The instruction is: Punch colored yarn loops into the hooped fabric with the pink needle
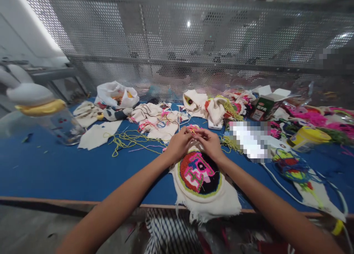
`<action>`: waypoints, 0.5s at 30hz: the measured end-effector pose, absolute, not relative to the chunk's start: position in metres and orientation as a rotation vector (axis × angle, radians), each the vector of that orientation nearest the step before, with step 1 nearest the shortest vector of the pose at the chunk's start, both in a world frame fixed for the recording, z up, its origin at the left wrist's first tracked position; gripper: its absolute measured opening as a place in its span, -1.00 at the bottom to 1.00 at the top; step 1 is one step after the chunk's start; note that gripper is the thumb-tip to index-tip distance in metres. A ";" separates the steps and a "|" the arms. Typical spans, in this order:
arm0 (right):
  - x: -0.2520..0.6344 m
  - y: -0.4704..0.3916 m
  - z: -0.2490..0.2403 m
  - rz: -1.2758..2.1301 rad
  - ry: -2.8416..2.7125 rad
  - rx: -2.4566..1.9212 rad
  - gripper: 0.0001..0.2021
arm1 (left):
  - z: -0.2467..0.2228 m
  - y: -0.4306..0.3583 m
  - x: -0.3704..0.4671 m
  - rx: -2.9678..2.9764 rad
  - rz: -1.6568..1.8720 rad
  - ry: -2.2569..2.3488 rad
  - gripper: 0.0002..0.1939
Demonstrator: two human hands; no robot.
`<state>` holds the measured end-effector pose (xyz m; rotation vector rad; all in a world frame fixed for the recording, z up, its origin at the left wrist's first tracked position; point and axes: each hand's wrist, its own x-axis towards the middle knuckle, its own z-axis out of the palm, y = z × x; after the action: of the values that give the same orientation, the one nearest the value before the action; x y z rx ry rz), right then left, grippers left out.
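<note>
My left hand (180,145) and my right hand (210,145) meet just beyond a round embroidery piece (201,174). The fingers of both are pinched close together. What lies between the fingertips is too small to make out; pink and orange yarn (193,128) shows right behind them. The embroidery is on cream cloth (221,206) with a frayed edge that hangs over the table's front. Its circle has a yellow-green border, with red on the left, black on the right and pink and green shapes in the middle.
A blue table (83,178) backs onto a perforated metal screen (166,43). Loose green yarn (129,141) and cloth scraps (155,117) lie beyond my hands. A bunny-lidded jar (58,117) stands at left. At right are a blurred-out bright screen (250,141), a cable, an open box (267,104) and a yellow tub (309,137).
</note>
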<state>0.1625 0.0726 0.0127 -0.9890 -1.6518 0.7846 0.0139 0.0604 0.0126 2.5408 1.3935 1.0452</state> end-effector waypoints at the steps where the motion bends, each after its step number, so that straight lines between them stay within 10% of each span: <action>1: 0.161 0.074 0.014 0.776 -1.667 -0.977 -0.85 | 0.013 0.062 0.013 2.521 1.073 1.384 -0.78; 15: 0.161 0.079 0.011 0.491 -1.952 -0.851 -0.82 | 0.013 0.077 0.002 2.357 1.234 1.186 -0.90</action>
<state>0.1612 0.0785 0.0107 -0.8507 -1.9516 0.4914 0.0018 0.0775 0.0135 2.3569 1.1862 1.2339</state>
